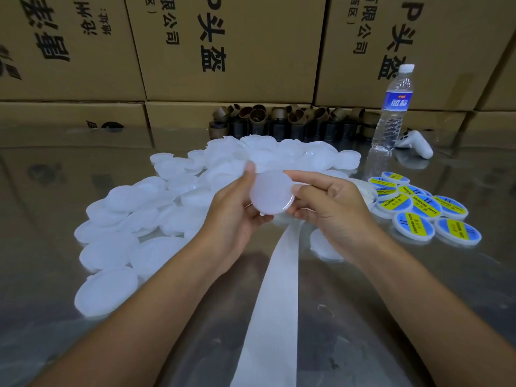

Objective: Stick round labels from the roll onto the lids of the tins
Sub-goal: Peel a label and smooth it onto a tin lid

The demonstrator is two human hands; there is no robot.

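Am holding blank lid [271,192] over bench [363,303]: my left hand [231,216] fingers [249,170] curling round edge, right hand [332,202] fingers [301,176] pinching rim.

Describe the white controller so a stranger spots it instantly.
On the shiny metal table, find the clear plastic water bottle at the far right. Right of its base lies the white plastic controller. Unlike the round white lids, it has curved grips and dark buttons.

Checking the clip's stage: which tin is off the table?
The unlabelled white tin held between the left hand and right hand; the rest lie on the steel table.
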